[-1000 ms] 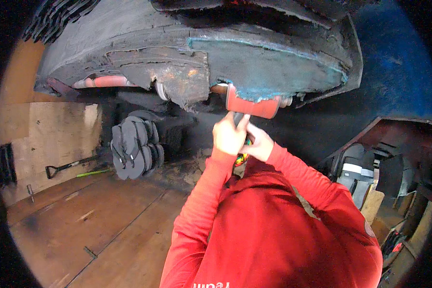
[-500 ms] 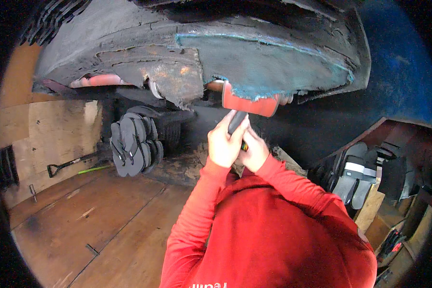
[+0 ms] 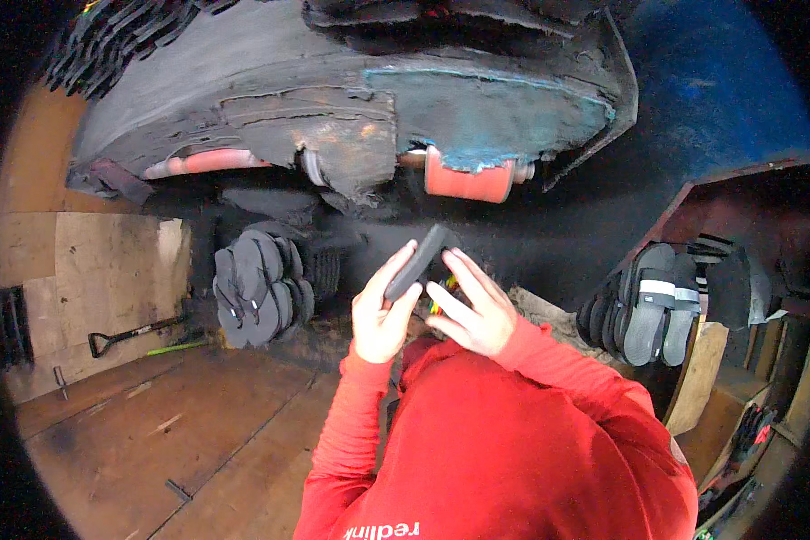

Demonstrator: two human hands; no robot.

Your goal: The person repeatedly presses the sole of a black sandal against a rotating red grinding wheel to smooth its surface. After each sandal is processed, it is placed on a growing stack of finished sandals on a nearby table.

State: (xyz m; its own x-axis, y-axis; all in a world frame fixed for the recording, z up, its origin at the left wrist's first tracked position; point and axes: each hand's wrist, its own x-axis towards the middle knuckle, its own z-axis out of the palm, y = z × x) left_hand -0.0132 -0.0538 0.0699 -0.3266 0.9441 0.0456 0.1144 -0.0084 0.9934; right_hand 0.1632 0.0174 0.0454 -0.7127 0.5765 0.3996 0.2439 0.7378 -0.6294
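A dark sandal (image 3: 416,264) is held edge-on and tilted, its thick sole side facing up. My left hand (image 3: 382,310) grips it along the left side, thumb below and fingers along the edge. My right hand (image 3: 481,310) touches its right side with the fingertips, thumb and fingers spread around it. A strip of green, yellow and red, perhaps the strap, shows between the hands. Just beyond the sandal is a red sanding wheel (image 3: 470,183), apart from it. A worn grey and teal dust-covered hood (image 3: 504,117) overhangs the wheel.
A second red roller (image 3: 211,162) shows under the hood at left. Grey flip-flops (image 3: 259,279) hang in a bunch at the left; grey sandals with white bands (image 3: 652,301) hang at the right. A black-handled tool (image 3: 121,336) lies by the plywood wall (image 3: 108,270).
Both hands have drawn back from the red wheel with the sandal, and the sandal is now turned more edge-on. My right hand's fingers have spread apart. The view has shifted slightly.
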